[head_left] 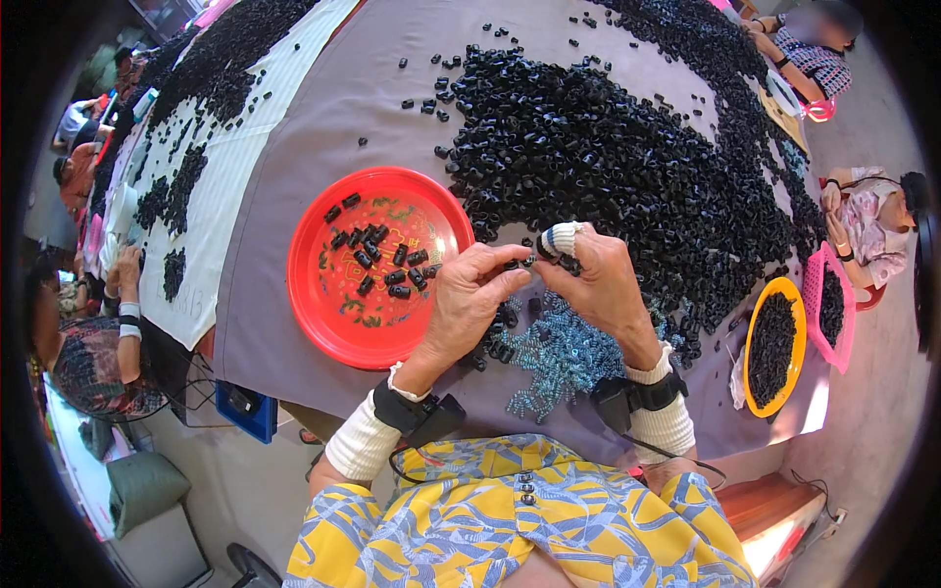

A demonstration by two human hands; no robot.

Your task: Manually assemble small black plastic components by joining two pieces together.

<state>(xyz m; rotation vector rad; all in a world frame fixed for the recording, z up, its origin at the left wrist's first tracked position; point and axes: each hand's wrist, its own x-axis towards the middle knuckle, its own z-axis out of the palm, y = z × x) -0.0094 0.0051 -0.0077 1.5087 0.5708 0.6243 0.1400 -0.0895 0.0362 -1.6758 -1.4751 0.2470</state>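
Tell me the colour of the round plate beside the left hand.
Red, with a faint multicoloured printed pattern; the plate holds a few small black parts. Head view shows it best.

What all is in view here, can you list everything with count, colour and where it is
small plastic parts heap: too many to count, black, across the grey cloth ahead and right of the hands
red tray: one, red, left of the hands, holding about a dozen black parts
metal springs: a pile, silvery blue, on the cloth just below the hands
yellow bowl: one, yellow, at the right table edge, filled with black parts
pink basket: one, pink, right of the yellow bowl
grey cloth: one, covers the table
other people: several, seated round the table edges
left hand: one, pinching a small black part
right hand: one, bandaged fingertip, meeting the left over the part
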